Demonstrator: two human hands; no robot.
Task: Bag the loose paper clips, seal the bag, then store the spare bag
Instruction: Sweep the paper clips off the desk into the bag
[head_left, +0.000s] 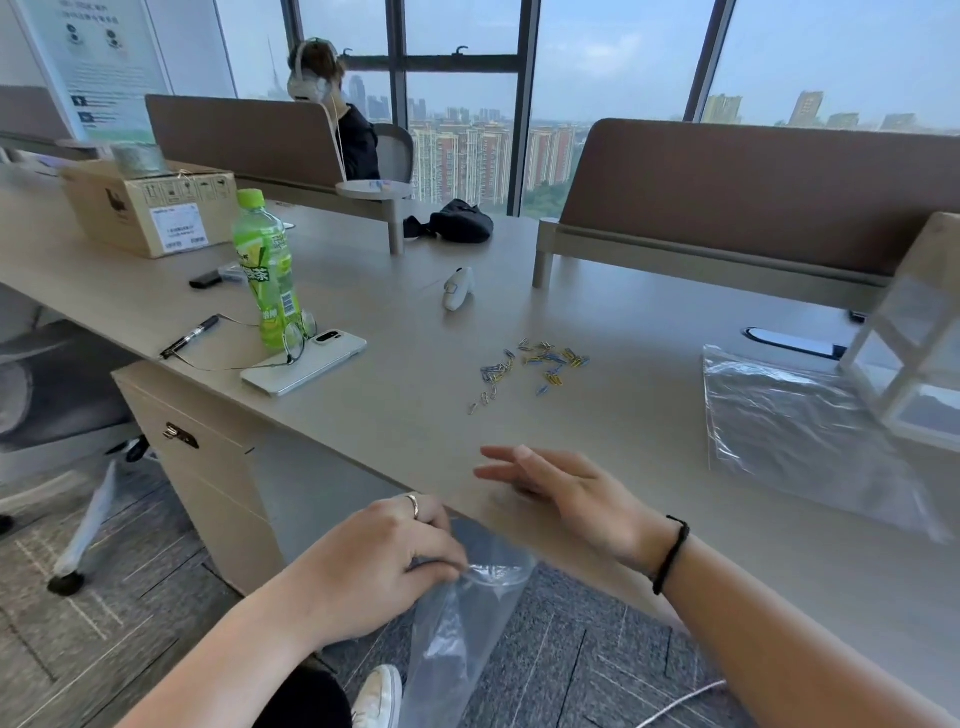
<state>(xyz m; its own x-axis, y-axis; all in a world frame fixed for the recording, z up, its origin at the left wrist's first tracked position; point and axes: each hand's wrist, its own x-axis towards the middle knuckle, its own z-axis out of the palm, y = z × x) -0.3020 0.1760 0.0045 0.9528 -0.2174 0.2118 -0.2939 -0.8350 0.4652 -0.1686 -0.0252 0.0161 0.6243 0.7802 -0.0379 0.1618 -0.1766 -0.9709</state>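
While a clear bag (467, 613) is pinched by the left hand (374, 566) below the desk edge (363, 457), the right hand (566, 493) is held flat, empty. The paper clips (530, 366) are flanked by a green bottle (267, 275) and a spare bag (795, 415).

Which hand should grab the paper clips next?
The right hand. It is open and free above the desk edge, on the side nearer the paper clips. The left hand is busy pinching the mouth of the plastic bag below the desk edge, so it should probably keep holding that.
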